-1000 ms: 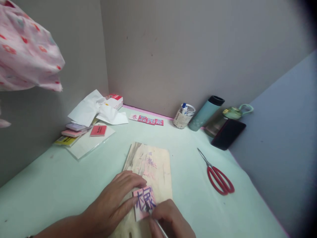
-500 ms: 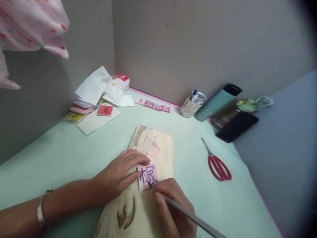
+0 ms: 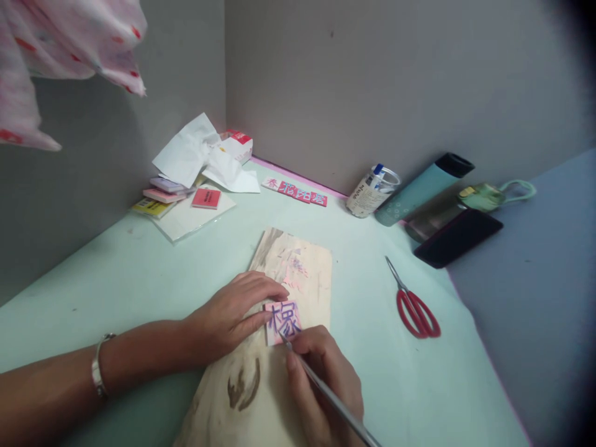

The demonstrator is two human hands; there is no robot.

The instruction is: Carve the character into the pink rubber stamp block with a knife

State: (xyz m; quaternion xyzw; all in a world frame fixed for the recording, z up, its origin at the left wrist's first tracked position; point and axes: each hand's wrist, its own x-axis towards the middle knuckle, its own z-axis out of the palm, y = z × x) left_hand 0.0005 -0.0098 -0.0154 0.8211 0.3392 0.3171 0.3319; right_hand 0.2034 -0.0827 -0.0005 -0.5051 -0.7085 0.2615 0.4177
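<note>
A small square pink-and-white tile (image 3: pixel 285 324) with a dark purple Chinese character lies on a pale wooden board (image 3: pixel 261 372). My left hand (image 3: pixel 242 313) holds the tile by its upper left side, with thumb and fingertips closed at its edge. In my right hand (image 3: pixel 321 379) is a slim metal carving knife (image 3: pixel 338 403), gripped like a pen. Its pointed tip touches or hovers just over the tile's lower part, below the character's left side. Pink and purple shavings (image 3: pixel 294 273) are scattered on the board beyond the tile.
Red-handled scissors (image 3: pixel 416 307) lie at the right. Farther back are a phone (image 3: pixel 459 238), two bottles, a can (image 3: pixel 372 192) holding a blue-capped pen, and a row of red character tiles (image 3: pixel 295 191). Papers (image 3: pixel 189 152) and small packets pile up back left; pink cloth (image 3: pixel 84 43) hangs above.
The knife tip has shifted slightly left along the tile's lower part. My left hand keeps its hold on the tile. The whole view has shifted a little.
</note>
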